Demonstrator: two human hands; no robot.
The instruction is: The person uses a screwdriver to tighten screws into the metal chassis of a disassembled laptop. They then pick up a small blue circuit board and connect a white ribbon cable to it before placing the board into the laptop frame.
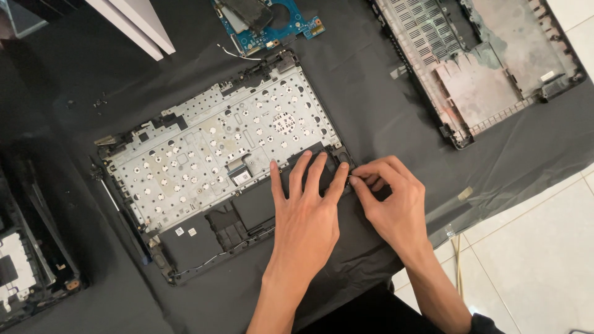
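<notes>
An opened laptop top case (216, 145) lies upside down on a black cloth, its silver keyboard backplate facing up. My left hand (307, 207) rests flat on the case's lower right part, fingers spread over the black palm-rest area. My right hand (391, 201) is beside it at the case's right corner, thumb and forefinger pinched on something small and thin, seemingly a wire (350, 178). A thin cable (216, 256) runs along the case's near edge.
A blue circuit board (266, 21) lies at the top. A laptop bottom cover (479, 68) with vents sits top right. Another dark dismantled part (28, 247) is at the left edge. White strips (139, 25) sit top left; tiled floor (532, 247) shows at the right.
</notes>
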